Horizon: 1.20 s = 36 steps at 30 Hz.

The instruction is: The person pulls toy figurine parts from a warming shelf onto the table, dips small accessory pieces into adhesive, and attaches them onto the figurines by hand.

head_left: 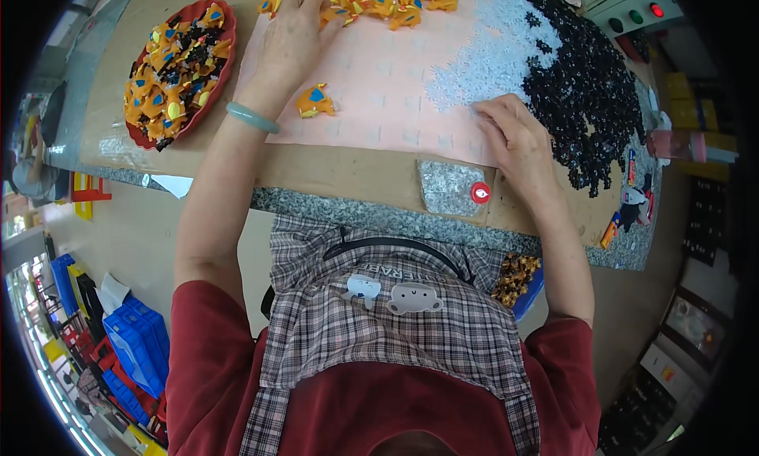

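Note:
My left hand (296,33) reaches to the far pile of small orange figure pieces (379,1) with blue and yellow parts. Its fingers are apart and touch the pile's near left edge; no piece is plainly gripped. A jade-coloured bangle (252,118) circles that wrist. One single orange piece (315,101) lies on the pink sheet (371,84), right of my left forearm. Beside the small white plastic parts (486,53), my right hand (515,144) is held low over the sheet's right side. Its fingers are bent together in a pinch; whatever they hold is hidden.
A red scalloped tray (231,49) of orange and black pieces stands at left. Small black parts (581,100) spread at right. Near the front edge are a grey slab (447,189) and red round cap (480,193). A box with coloured buttons (636,17) stands far right.

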Tool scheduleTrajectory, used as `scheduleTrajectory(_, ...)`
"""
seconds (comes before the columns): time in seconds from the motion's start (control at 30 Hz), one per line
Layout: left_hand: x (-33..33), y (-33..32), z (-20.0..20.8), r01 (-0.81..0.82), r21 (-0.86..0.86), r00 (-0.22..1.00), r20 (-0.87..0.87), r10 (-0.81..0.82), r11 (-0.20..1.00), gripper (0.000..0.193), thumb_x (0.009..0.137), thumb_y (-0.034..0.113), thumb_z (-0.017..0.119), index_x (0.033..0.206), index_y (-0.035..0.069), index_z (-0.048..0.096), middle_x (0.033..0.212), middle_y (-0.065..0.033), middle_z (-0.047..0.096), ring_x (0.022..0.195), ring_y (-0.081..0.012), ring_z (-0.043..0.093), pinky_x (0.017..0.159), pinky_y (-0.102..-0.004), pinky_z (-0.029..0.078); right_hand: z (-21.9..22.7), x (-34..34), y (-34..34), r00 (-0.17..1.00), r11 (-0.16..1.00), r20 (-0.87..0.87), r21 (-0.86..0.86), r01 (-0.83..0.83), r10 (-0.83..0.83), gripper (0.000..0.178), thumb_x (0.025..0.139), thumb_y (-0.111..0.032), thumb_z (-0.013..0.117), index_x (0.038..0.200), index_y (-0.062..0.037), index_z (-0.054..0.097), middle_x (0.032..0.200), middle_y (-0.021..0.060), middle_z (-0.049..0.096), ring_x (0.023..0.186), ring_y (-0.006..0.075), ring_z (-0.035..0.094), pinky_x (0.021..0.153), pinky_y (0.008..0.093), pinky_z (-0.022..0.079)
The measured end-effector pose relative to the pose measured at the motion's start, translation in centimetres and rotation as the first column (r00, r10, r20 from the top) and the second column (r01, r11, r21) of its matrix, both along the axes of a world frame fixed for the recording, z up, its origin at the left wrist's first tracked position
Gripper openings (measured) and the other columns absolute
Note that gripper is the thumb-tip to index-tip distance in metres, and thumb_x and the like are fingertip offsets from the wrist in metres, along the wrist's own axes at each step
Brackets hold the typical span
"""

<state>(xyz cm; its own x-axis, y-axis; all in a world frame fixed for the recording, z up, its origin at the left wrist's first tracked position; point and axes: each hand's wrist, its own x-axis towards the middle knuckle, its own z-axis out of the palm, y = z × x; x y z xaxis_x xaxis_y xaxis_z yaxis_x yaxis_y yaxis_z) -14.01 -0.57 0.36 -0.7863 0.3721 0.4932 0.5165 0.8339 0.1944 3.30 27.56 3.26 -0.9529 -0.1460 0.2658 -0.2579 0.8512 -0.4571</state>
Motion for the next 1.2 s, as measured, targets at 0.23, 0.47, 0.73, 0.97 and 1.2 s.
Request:
scheduleTrajectory(0.23,0.8,-0.4,1.5,0.086,0.076,0.948,0.302,-0.106,0.993,0.034,0.088,0.017,0.066,0.119,0.007,0.056,0.102,-0.0138,0.06,0.083,-0.0235,0.064,0.075,-0.034,0.053,-0.2,-0.1,0.0,0.998,1.0,0.059,0.018,-0.021,0.02,0.011,0.084,-0.003,0.064,0.095,-0.0009,0.065,0.093,0.0113,0.062,0.08,0.0297,0.065,0.07,0.0363,0.054)
scheduleTrajectory(0.47,4.0,1.1,6.0,-0.074,0.282,0.966,0.26,-0.002,0.957,0.023,0.084,0.009,0.061,0.104,0.0,0.055,0.086,-0.0217,0.061,0.084,-0.0347,0.063,0.077,-0.042,0.05,-0.5,-0.7,0.4,0.98,0.98,0.195,-0.198,-0.009,0.048,0.015,0.08,0.002,0.069,0.094,0.0025,0.064,0.085,0.0088,0.06,0.074,0.0174,0.06,0.067,0.0267,0.048)
scheduleTrajectory(0.73,8.6,0.5,2.6,0.087,0.722,0.831,0.327,-0.45,0.686,0.042,0.086,0.004,0.067,0.127,0.001,0.057,0.102,-0.0062,0.054,0.092,-0.0132,0.058,0.079,-0.0243,0.054,0.2,-0.3,0.4,0.992,0.996,0.103,-0.056,-0.07,0.076,0.01,0.082,0.001,0.065,0.092,0.0016,0.062,0.088,0.0136,0.06,0.079,0.0302,0.064,0.069,0.0356,0.052)
scheduleTrajectory(0.97,12.0,1.5,2.9,-0.091,0.9,0.649,0.378,-0.66,0.427,0.037,0.092,0.003,0.062,0.128,-0.002,0.056,0.099,-0.0037,0.058,0.092,-0.0113,0.058,0.08,-0.0228,0.052,-0.2,-0.7,0.3,0.978,0.975,-0.04,0.09,-0.202,0.206,0.01,0.083,0.0,0.064,0.092,-0.0005,0.06,0.09,0.013,0.06,0.076,0.0325,0.064,0.067,0.0383,0.053)
scheduleTrajectory(1.2,13.1,1.9,2.9,-0.285,0.912,0.459,0.401,-0.793,0.296,0.037,0.092,0.003,0.062,0.128,0.0,0.057,0.093,-0.0043,0.064,0.081,-0.0104,0.06,0.073,-0.023,0.051,-0.9,-0.7,0.3,0.979,0.979,-0.086,0.102,-0.174,0.183,0.011,0.084,0.0,0.063,0.094,-0.0007,0.06,0.091,0.0126,0.06,0.077,0.0325,0.064,0.067,0.0386,0.054)
